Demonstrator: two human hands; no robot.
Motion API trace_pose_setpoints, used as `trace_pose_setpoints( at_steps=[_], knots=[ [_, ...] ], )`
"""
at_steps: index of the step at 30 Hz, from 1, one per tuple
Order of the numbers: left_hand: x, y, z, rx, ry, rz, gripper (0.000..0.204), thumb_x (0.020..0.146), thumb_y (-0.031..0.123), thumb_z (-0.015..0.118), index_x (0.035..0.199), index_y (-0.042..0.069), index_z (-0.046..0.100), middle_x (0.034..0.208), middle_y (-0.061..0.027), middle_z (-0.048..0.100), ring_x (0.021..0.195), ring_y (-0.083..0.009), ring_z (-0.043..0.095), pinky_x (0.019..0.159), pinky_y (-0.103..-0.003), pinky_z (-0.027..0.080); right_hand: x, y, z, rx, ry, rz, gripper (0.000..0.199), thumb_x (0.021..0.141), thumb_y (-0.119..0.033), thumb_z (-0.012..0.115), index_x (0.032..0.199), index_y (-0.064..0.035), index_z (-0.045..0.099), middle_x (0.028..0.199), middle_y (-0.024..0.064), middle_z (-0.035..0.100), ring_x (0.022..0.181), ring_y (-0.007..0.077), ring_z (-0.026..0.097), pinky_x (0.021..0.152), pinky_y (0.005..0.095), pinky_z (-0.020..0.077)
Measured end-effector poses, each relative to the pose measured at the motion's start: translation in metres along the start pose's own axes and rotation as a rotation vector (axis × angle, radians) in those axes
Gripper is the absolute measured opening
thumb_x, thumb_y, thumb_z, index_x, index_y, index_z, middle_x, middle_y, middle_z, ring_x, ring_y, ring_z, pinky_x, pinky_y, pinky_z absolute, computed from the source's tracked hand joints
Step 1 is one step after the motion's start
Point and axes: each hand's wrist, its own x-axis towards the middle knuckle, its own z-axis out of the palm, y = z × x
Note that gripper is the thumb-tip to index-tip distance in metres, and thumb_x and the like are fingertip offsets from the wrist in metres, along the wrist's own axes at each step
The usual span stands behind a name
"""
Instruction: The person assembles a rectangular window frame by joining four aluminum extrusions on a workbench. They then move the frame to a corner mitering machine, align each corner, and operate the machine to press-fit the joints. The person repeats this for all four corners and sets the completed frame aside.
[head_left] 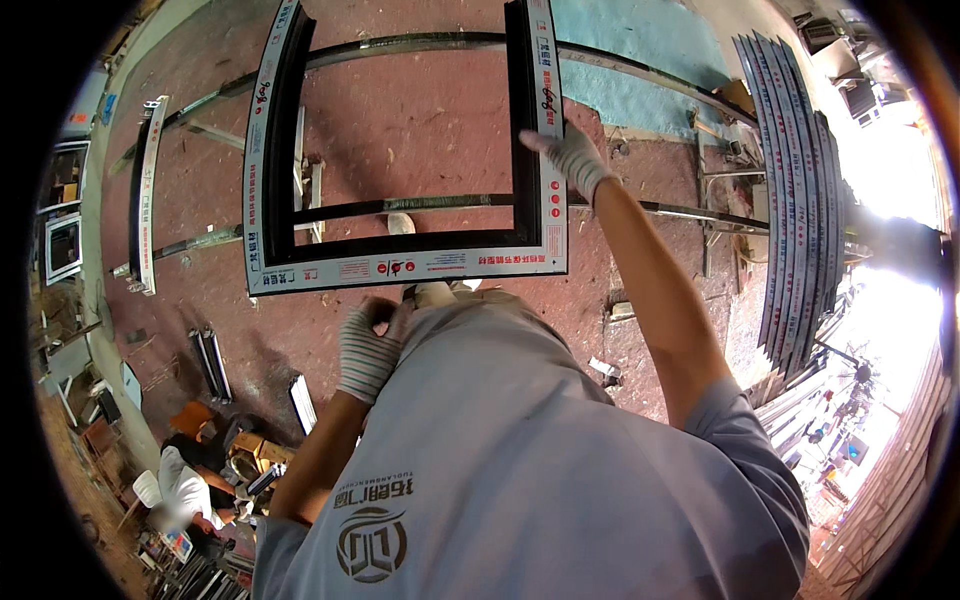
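Black-and-white rectangular frame across two dark rails, with one gloved hand on its right side

Lying across a pair of long, dark, narrow rails is a large rectangular frame of black profile, faced with white protective film that bears red and dark print. Its far end runs beyond the view. The near rail passes beneath the frame and shows through its opening; the far rail crosses farther up. The right hand, in a pale striped knit glove, touches the frame's right side. One digit extends inward over the film-covered face; the other fingers are partly hidden, and whether they pinch the profile cannot be told. The left hand, in a matching glove, is just below the frame's lower member, against the wearer's grey short-sleeved shirt. Its fingers are curled; whether they hold anything cannot be told.

Right of the frame stands a row of long, film-covered profiles; left of it, a short, dark-and-white profile lies across the rails. Reddish-brown floor shows through the frame, and a turquoise floor patch to its upper right. Well below and left of the frame, another person in a white top sits among scattered materials.
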Motion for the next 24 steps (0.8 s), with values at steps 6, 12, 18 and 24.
trace_pose_setpoints(
  at_steps=[6,12,18,24],
  knots=[
    [0.051,0.009,0.022,-0.923,-0.003,-0.384,0.072,0.085,0.047,0.084,0.136,0.006,0.054,0.131,-0.0141,0.059,0.119,-0.0286,0.059,0.094,-0.046,0.054,0.038,-0.030,-0.026,0.493,-0.056,0.107,0.073,0.085,-0.055,0.078,0.136,-0.0050,0.063,0.123,0.0161,0.069,0.115,0.0289,0.065,0.100,0.0462,0.0509],
    [0.075,0.044,0.035,-1.284,0.292,-0.486,0.061,0.079,0.034,0.088,0.125,0.008,0.058,0.121,-0.0123,0.060,0.111,-0.0294,0.060,0.098,-0.050,0.056,0.029,0.006,-0.019,0.692,-0.068,-0.157,0.056,0.088,-0.048,0.078,0.128,-0.0083,0.070,0.121,0.0070,0.071,0.114,0.0205,0.063,0.100,0.0400,0.0487],
    [0.071,0.063,0.025,-1.349,0.194,-0.296,0.045,0.081,0.022,0.085,0.119,0.011,0.062,0.117,-0.0081,0.065,0.108,-0.0265,0.062,0.092,-0.049,0.056,-0.030,-0.002,-0.065,0.784,0.071,-0.450,0.035,0.093,-0.020,0.077,0.123,-0.0038,0.067,0.116,0.0061,0.073,0.115,0.0171,0.066,0.093,0.0320,0.0544],
    [0.085,0.183,-0.025,-1.018,0.132,0.213,0.031,0.091,0.020,0.077,0.116,0.006,0.065,0.110,-0.0038,0.066,0.105,-0.0206,0.064,0.094,-0.039,0.053,-0.146,-0.074,-0.085,1.014,0.356,-0.678,0.047,0.092,-0.026,0.078,0.123,0.0037,0.060,0.113,0.0110,0.071,0.102,0.0187,0.069,0.086,0.0350,0.0583]
  ],
)
